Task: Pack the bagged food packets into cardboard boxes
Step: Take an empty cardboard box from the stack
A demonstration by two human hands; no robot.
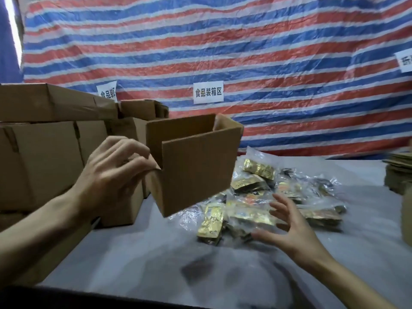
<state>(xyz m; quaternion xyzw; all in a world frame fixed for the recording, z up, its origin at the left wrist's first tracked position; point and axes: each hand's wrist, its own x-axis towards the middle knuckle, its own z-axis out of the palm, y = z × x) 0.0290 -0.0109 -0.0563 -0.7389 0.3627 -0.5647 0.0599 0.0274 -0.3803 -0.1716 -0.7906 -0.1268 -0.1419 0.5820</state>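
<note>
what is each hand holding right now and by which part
Left hand grips the open cardboard box by its near left corner. Right hand holds nothing, spread above the bagged packets.

Striped tarp [267,52] with paper signs [208,93] behind grey table [133,253]

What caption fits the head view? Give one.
Left hand holds an open box; right hand spread open near packets.

Backdrop: red/white/blue striped tarp [245,52] with white paper signs [208,93] stuck on it. Table [145,253] under a grey sheet. Bright light strip [12,25] top left.
</note>
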